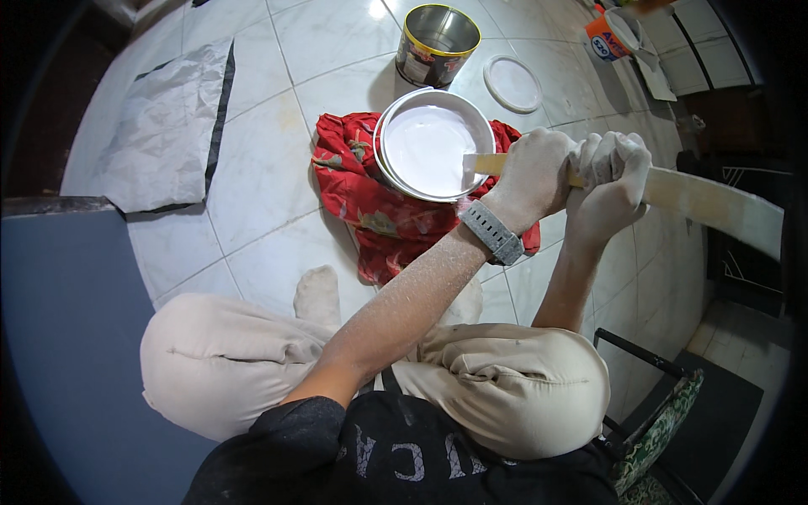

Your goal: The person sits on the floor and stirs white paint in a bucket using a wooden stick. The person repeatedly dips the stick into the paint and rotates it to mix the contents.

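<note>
My left hand (528, 175), with a dusty watch on the wrist, grips a long, pale wooden stick (690, 198). My right hand (608, 181) is wrapped round the same stick just to the right. Both hands are coated in white powder. The stick's whitened left end lies over the right side of a white bucket (421, 141) that holds smooth white liquid. The bucket stands on a bunched red floral cloth (353, 168). The stick's broader right part is smeared white and reaches out to the right edge.
An empty metal tin (438, 38) and a round lid (512, 84) are behind the bucket. An orange-and-white tub (610, 38) is at back right, a white sheet (156, 135) at left. A chair (665, 412) is at lower right, a grey-blue surface (80, 328) at lower left.
</note>
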Motion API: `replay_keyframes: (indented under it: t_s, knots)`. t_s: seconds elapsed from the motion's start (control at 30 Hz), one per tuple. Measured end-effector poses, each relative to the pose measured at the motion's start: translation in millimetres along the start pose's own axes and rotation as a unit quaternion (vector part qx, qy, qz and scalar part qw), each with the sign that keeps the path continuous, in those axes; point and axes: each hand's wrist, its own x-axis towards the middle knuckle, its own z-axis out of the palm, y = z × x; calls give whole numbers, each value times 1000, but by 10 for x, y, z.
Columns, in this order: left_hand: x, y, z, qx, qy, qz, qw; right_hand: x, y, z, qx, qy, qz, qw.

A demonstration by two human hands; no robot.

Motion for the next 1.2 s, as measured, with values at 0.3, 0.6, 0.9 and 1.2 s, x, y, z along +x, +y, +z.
replay_keyframes:
  t_s: [0.3, 0.6, 0.9, 1.2]
  knots:
    - [-14, 383, -132, 106, -59, -46, 992, 60, -160, -190, 112, -38, 31, 993]
    - [52, 478, -87, 16, 51, 65, 996, -31, -346, -156, 129, -51, -83, 987]
    - [22, 62, -15, 14, 14, 20, 1000, -6, 35, -54, -36, -23, -29, 999]
    - [-31, 248, -58, 92, -38, -83, 992, 96, -34, -175, 85, -14, 73, 994]
